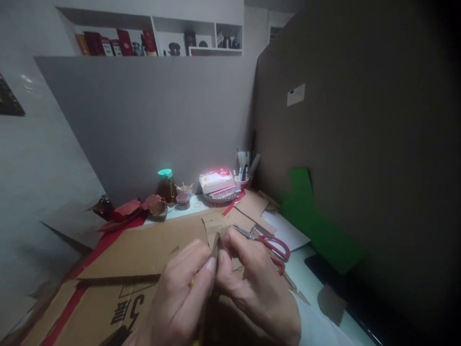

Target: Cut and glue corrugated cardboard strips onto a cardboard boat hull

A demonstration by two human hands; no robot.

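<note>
My left hand (185,283) and my right hand (248,278) meet low in the middle of the view. Both are closed, thumbs and fingers pinching a small folded piece of cardboard (215,246) between them. Most of that piece is hidden by the fingers. A bit of something yellow (192,282) shows at my left hand; I cannot make out what it is. Just beyond my right hand lie scissors (268,242) with red handles. Under and left of my hands spreads a large flattened cardboard box (140,245) with black print.
Cut cardboard pieces (252,204) and a white sheet (284,230) lie behind the scissors. At the back stand a bottle (166,185) with a teal lid, a basket (219,198) bearing a tissue pack, and a cup of pens (242,181). Green board (306,216) leans right, against a grey partition.
</note>
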